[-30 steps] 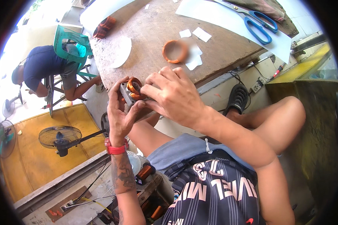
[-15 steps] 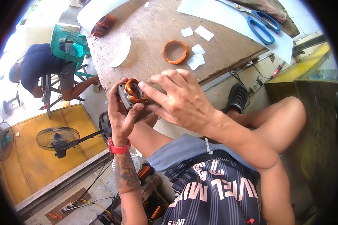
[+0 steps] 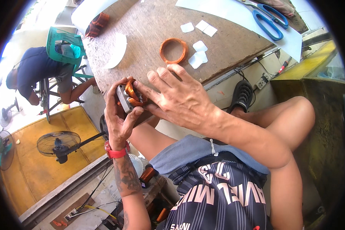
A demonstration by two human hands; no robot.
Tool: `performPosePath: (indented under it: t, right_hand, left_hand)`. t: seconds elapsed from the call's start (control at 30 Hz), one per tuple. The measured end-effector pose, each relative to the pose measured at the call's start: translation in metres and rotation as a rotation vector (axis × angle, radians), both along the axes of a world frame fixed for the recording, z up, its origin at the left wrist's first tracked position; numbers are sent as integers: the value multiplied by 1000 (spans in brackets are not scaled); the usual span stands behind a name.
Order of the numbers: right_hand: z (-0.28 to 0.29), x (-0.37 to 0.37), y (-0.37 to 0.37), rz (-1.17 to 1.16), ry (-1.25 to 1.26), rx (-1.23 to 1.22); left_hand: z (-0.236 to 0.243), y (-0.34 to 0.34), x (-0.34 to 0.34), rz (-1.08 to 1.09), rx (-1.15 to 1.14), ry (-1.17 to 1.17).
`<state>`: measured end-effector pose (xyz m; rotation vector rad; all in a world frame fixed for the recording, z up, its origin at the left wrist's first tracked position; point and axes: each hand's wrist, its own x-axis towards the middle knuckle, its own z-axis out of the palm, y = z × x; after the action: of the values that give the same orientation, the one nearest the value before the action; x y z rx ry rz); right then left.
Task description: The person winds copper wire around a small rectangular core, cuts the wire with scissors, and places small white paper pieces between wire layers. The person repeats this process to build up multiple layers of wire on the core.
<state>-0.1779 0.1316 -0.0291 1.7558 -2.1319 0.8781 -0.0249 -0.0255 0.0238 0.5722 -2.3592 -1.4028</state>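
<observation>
Just off the near edge of the wooden table, my left hand [image 3: 117, 124] is wrapped round a small motor stator with a grey metal core [image 3: 122, 100]. Orange-brown copper windings [image 3: 130, 89] bulge out of its side facing right. My right hand [image 3: 186, 101] reaches over from the right, its index finger and thumb at the winding's right side; the fingertips are partly hidden. The other right fingers are bent and raised off the stator. On the table, beyond my right hand, lies a loose ring of copper wire [image 3: 184, 51].
Small white paper pieces [image 3: 198, 59] lie beside the wire ring. Blue-handled scissors [image 3: 261, 27] rest on a white sheet [image 3: 291, 44] at the far right. A dark-red coil bundle [image 3: 97, 25] sits far left. On the left are a black fan [image 3: 59, 143] and a person [image 3: 38, 69] bending by a green chair [image 3: 65, 40].
Both hands and the stator appear slightly farther left, and the stator is tilted a little differently. My right fingers remain at the winding. The whole view has shifted slightly.
</observation>
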Motion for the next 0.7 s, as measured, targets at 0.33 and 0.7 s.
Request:
performPosePath:
  t: [0.33, 0.7]
  right_hand:
    - [0, -3, 14, 31, -109, -43]
    - [20, -15, 49, 83, -173, -169]
  left_hand:
    - [0, 7, -2, 6, -99, -11]
    - [-4, 7, -4, 0, -48, 44]
